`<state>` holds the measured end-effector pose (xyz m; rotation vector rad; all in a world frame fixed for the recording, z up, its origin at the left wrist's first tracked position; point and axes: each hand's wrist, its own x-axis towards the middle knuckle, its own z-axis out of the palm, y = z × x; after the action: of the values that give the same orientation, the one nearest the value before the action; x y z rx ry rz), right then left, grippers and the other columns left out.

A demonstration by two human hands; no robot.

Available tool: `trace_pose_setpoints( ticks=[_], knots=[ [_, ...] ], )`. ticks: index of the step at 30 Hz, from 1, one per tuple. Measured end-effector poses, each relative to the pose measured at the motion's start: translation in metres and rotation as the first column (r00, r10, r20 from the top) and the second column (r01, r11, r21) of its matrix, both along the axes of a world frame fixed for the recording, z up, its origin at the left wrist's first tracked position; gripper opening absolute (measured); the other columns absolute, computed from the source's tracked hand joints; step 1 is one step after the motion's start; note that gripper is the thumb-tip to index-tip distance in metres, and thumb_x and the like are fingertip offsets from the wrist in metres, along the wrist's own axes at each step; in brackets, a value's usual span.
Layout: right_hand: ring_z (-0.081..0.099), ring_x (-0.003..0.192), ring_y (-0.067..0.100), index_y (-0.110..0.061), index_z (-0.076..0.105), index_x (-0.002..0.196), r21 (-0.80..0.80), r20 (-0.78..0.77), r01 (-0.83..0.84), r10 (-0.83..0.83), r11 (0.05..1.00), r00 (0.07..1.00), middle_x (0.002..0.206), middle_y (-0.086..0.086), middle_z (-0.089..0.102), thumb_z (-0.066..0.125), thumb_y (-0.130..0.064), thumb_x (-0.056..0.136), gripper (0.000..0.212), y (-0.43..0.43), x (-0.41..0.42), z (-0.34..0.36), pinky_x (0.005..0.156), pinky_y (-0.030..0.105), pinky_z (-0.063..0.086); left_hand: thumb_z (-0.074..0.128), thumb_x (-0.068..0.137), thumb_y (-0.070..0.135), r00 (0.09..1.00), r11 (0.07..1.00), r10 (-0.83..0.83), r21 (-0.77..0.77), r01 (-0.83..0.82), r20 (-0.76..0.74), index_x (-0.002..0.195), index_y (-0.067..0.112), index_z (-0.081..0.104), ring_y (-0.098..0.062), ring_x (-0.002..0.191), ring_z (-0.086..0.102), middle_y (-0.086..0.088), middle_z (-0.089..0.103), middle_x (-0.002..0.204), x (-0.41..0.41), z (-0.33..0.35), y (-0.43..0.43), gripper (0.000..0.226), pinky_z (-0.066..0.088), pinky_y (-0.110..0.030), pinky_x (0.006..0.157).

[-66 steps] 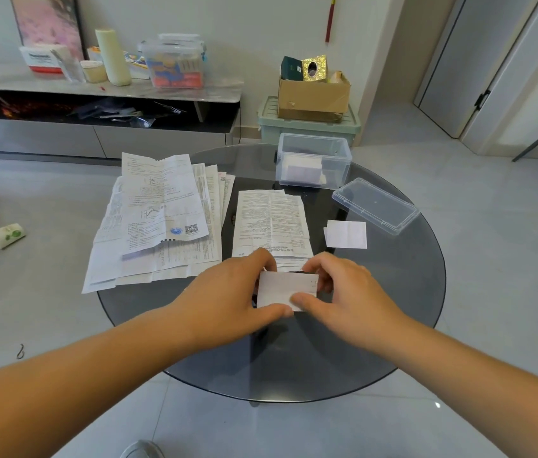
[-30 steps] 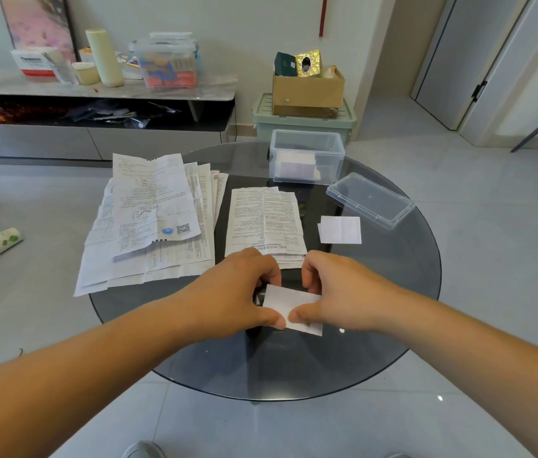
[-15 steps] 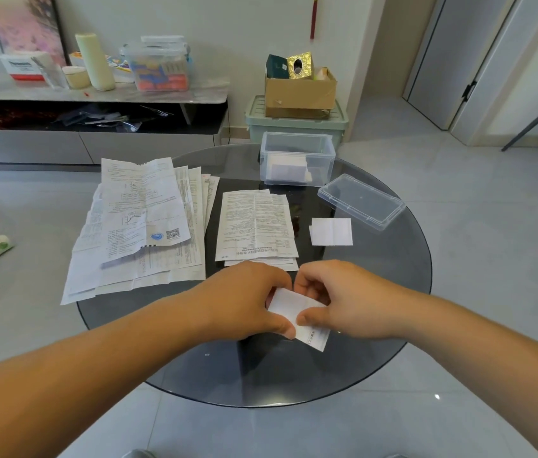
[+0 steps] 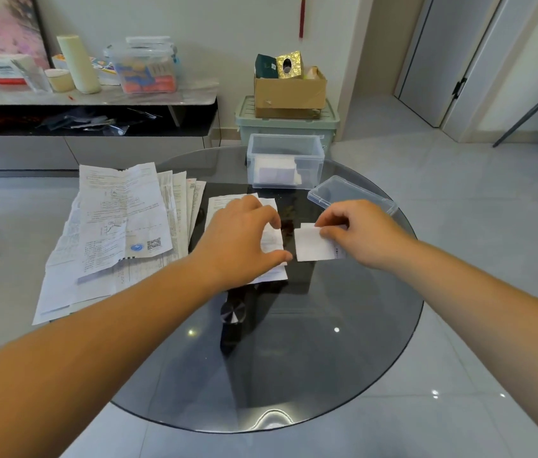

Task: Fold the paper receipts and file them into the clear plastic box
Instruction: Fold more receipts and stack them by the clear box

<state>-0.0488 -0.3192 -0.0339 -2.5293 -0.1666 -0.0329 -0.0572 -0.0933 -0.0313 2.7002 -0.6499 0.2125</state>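
- The person's right hand (image 4: pixel 363 236) pinches a small, folded white paper receipt (image 4: pixel 310 246) by its right edge, between thumb and curled fingers. The grip is narrow and closed on the paper.
- The folded receipt sits low over the round, dark smoked-glass table (image 4: pixel 327 358), just in front of the clear plastic lid (image 4: pixel 343 193). Whether it touches the glass cannot be told.
- The left hand (image 4: pixel 241 246) is spread wide, fingers loosely curved and thumb held apart. It holds nothing and is poised over a narrow stack of printed white receipts (image 4: pixel 270 241) at the table's middle. Whether its fingertips touch the paper cannot be told.
- The two hands are near each other but apart.
- The clear plastic rectangular box (image 4: pixel 285 153) stands open at the far edge of the table, with pale folded papers (image 4: pixel 277 175) lying inside it.
- A large fanned pile of unfolded, creased white receipts (image 4: pixel 118 213) covers the table's left side and overhangs its edge.
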Motion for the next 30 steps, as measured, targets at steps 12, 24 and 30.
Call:
trace_pose_setpoints(
  ticks=[12, 24, 30],
  knots=[
    [0.048, 0.107, 0.019, -0.029, 0.070, 0.107, -0.135, 0.127, 0.052, -0.035, 0.989, 0.991, 0.100, -0.007, 0.058, 0.064, -0.023, 0.096, 0.014, -0.008, 0.006, -0.015, 0.096, 0.041, 0.042, 0.048, 0.092, 0.064, 0.976, 0.955, -0.206, 0.232, 0.185, 0.071, 0.131, 0.034, 0.056, -0.015, 0.133, 0.037, 0.007, 0.050, 0.137, 0.010, -0.015, -0.023, 0.050, 0.022, -0.039, 0.116],
    [0.056, 0.094, 0.016, -0.026, 0.066, 0.090, 0.038, 0.257, 0.182, -0.186, 0.983, 0.948, 0.098, -0.005, 0.056, 0.067, -0.030, 0.092, 0.005, -0.011, 0.001, -0.010, 0.079, 0.031, 0.045, 0.046, 0.094, 0.063, 0.968, 0.950, -0.242, 0.222, 0.221, 0.073, 0.130, 0.035, 0.059, -0.012, 0.131, 0.039, 0.009, 0.052, 0.134, 0.004, -0.021, -0.022, 0.047, 0.021, -0.036, 0.116],
    [0.055, 0.093, 0.014, -0.025, 0.067, 0.088, 0.007, 0.295, 0.119, -0.115, 0.993, 0.948, 0.093, -0.009, 0.058, 0.065, -0.035, 0.093, 0.011, -0.001, -0.011, -0.002, 0.079, 0.032, 0.047, 0.051, 0.094, 0.058, 0.983, 0.987, -0.157, 0.044, 0.153, 0.098, 0.127, 0.032, 0.059, -0.012, 0.125, 0.045, 0.009, 0.054, 0.133, -0.002, -0.008, -0.003, 0.043, 0.033, -0.036, 0.112]
  ],
)
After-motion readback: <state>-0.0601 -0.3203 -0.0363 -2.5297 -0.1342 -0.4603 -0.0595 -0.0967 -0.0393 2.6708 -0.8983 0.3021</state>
